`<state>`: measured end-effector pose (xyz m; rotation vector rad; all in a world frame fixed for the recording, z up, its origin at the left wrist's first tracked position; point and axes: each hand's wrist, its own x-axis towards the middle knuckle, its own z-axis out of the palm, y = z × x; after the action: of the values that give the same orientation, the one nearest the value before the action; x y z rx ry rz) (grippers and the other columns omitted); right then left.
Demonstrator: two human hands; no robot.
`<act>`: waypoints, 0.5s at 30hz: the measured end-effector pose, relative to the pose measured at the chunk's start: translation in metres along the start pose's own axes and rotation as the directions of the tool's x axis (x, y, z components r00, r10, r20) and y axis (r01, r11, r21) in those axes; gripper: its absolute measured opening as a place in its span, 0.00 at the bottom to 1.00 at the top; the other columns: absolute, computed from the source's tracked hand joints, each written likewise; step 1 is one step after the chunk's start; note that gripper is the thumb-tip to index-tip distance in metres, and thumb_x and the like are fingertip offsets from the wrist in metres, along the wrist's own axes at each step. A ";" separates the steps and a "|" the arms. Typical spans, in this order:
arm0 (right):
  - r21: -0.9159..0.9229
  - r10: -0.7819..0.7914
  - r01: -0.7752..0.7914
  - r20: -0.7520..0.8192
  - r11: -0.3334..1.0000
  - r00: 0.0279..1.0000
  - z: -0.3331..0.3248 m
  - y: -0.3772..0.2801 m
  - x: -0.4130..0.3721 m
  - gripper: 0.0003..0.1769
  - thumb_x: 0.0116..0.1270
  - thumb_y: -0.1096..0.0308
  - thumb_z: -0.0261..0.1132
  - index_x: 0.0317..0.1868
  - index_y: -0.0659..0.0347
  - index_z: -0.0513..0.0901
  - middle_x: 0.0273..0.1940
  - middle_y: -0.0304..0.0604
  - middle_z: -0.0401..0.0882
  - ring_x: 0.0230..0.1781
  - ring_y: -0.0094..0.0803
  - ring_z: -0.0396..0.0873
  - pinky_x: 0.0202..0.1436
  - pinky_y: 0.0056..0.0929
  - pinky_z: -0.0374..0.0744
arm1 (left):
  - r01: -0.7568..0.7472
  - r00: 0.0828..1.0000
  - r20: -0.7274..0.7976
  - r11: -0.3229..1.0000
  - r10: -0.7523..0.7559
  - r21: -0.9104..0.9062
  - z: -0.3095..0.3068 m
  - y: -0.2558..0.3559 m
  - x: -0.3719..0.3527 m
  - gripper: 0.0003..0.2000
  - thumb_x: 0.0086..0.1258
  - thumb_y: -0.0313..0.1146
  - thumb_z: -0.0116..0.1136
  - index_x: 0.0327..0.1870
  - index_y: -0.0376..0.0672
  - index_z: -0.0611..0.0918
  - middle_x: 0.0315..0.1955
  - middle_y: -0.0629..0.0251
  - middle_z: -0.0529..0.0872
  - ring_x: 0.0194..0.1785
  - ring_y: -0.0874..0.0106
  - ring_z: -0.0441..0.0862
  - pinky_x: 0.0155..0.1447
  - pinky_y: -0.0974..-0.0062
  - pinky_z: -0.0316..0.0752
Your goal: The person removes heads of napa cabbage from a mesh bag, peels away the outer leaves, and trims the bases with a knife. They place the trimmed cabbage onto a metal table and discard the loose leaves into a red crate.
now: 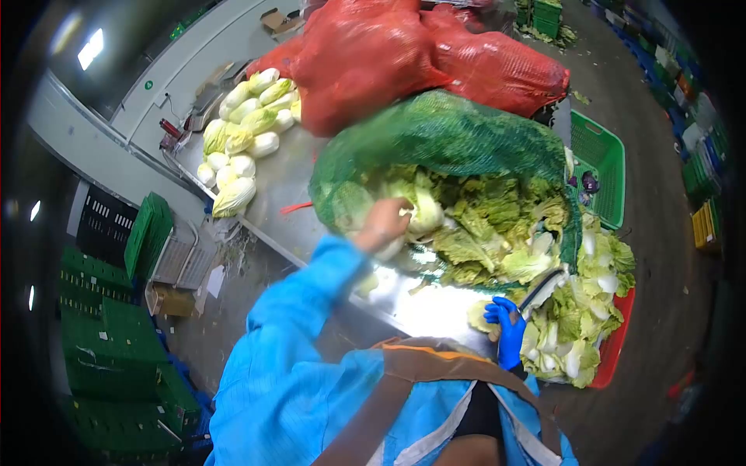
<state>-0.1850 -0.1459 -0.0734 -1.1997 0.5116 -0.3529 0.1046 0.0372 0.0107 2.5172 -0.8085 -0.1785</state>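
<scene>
My bare left hand (386,222) reaches to the mouth of a green mesh sack (451,136), its fingers closed at the near end of a pale napa cabbage (426,214). In its blue glove, my right hand (507,325) is wrapped round the handle of a knife (539,290), whose blade points up and to the right. Loose cabbage leaves (497,225) spill from the sack between my hands. Close to the knife, trimmed leaves are heaped over a red crate (614,349).
Trimmed napa cabbages (247,128) are piled at the table's far left. Full red mesh sacks (365,58) lie behind the green one. A green crate (610,167) stands beyond the right side. Stacked green crates (109,334) fill the floor at left.
</scene>
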 end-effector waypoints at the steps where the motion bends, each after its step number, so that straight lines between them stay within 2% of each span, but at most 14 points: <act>1: -0.030 0.014 -0.011 0.095 0.999 0.995 0.012 0.004 0.003 0.15 0.66 0.65 0.55 0.48 0.67 0.75 0.35 0.43 0.79 0.32 0.25 0.77 0.38 0.21 0.75 | -0.034 0.996 0.075 0.999 0.037 -0.039 0.002 -0.030 0.014 0.11 0.55 0.30 0.56 0.40 0.42 0.82 0.38 0.52 0.83 0.43 0.58 0.80 0.52 0.68 0.72; 2: -0.046 0.068 -0.062 0.133 0.997 0.989 0.022 0.000 0.006 0.15 0.66 0.64 0.56 0.48 0.67 0.75 0.35 0.43 0.79 0.32 0.25 0.77 0.38 0.21 0.75 | -0.089 0.996 -0.007 0.996 0.089 0.017 0.013 -0.068 0.033 0.11 0.51 0.35 0.59 0.35 0.43 0.83 0.33 0.53 0.84 0.39 0.57 0.81 0.48 0.66 0.75; 3: -0.065 0.118 -0.108 0.168 0.992 0.979 0.030 -0.003 0.010 0.16 0.66 0.64 0.56 0.47 0.67 0.75 0.34 0.42 0.79 0.32 0.25 0.77 0.38 0.21 0.75 | -0.144 0.983 -0.095 0.981 0.157 0.134 0.009 -0.091 0.047 0.12 0.50 0.36 0.60 0.35 0.42 0.83 0.34 0.52 0.83 0.39 0.56 0.80 0.47 0.65 0.74; 4: -0.135 0.080 -0.057 0.172 0.989 0.982 0.035 -0.004 0.015 0.15 0.66 0.64 0.57 0.47 0.66 0.75 0.34 0.42 0.79 0.31 0.24 0.77 0.37 0.22 0.76 | 0.033 0.999 -0.035 0.996 -0.030 0.077 0.009 -0.125 0.067 0.14 0.52 0.39 0.61 0.36 0.39 0.82 0.35 0.51 0.82 0.39 0.54 0.79 0.46 0.63 0.74; 5: -0.143 0.077 -0.054 0.160 0.988 0.984 0.039 -0.005 0.018 0.15 0.66 0.64 0.57 0.47 0.66 0.75 0.34 0.42 0.79 0.31 0.24 0.77 0.37 0.22 0.76 | 0.190 0.982 -0.036 0.971 -0.187 0.146 -0.014 -0.127 0.068 0.19 0.56 0.46 0.59 0.37 0.37 0.81 0.35 0.49 0.82 0.39 0.53 0.79 0.46 0.64 0.73; 7: -0.186 0.083 -0.053 0.159 0.981 0.984 0.043 -0.006 0.023 0.15 0.67 0.64 0.57 0.47 0.67 0.75 0.33 0.41 0.79 0.31 0.25 0.77 0.36 0.21 0.76 | 0.331 0.944 -0.054 0.920 -0.327 0.209 -0.028 -0.152 0.076 0.19 0.57 0.47 0.58 0.36 0.37 0.81 0.36 0.48 0.82 0.39 0.54 0.79 0.46 0.64 0.73; 11: -0.157 0.155 -0.144 0.060 0.977 0.986 0.043 0.016 0.021 0.14 0.67 0.64 0.56 0.46 0.67 0.75 0.32 0.42 0.79 0.30 0.25 0.77 0.35 0.21 0.76 | 0.291 0.956 -0.003 0.941 -0.295 0.172 -0.015 -0.174 0.071 0.21 0.57 0.49 0.57 0.36 0.36 0.81 0.36 0.48 0.82 0.40 0.54 0.80 0.46 0.64 0.73; 12: -0.130 0.216 -0.207 0.063 0.970 0.974 0.041 0.018 0.019 0.14 0.67 0.65 0.56 0.46 0.68 0.75 0.32 0.42 0.79 0.29 0.25 0.77 0.35 0.21 0.76 | 0.275 0.960 0.010 0.950 -0.279 0.149 -0.013 -0.176 0.069 0.21 0.58 0.49 0.57 0.36 0.36 0.81 0.36 0.48 0.82 0.40 0.54 0.80 0.46 0.64 0.73; 15: -0.115 0.321 -0.313 0.056 0.943 0.946 0.040 0.022 0.017 0.15 0.67 0.64 0.57 0.46 0.68 0.75 0.32 0.43 0.79 0.28 0.25 0.76 0.34 0.21 0.75 | 0.174 0.984 0.023 0.983 -0.175 0.050 -0.012 -0.166 0.058 0.22 0.58 0.51 0.56 0.36 0.36 0.81 0.36 0.48 0.82 0.40 0.54 0.80 0.46 0.65 0.73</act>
<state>-0.1494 -0.1157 -0.0865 -1.2033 0.6544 -0.0052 0.2405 0.1260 -0.0587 2.6359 -0.6079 -0.2548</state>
